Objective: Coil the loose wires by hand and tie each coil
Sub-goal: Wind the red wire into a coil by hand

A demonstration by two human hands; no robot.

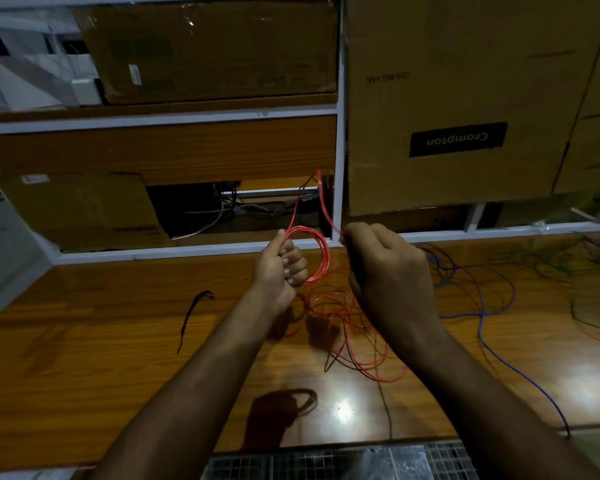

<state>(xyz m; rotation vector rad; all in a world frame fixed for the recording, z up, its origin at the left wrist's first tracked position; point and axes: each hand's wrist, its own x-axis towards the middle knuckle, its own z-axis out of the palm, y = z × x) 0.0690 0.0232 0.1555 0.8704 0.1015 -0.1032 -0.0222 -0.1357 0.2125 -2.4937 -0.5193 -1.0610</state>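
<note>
My left hand (280, 268) is closed around a small coil of red wire (321, 252), held above the wooden table (118, 334). My right hand (388, 271) pinches the same red wire's free strand, which loops up past both hands to about (321, 188). Below the hands, the loose rest of the red wire (354, 337) lies tangled on the table. A blue wire (482, 317) sprawls to the right. Green wire (561, 265) lies loose at the far right. A short black tie piece (193, 315) rests on the table to the left.
A large cardboard box (465, 98) stands at the back right. White-framed shelves (340, 133) behind the table hold more cardboard boxes (208, 53) and cables. A wire mesh (343, 462) lies below the table's front edge.
</note>
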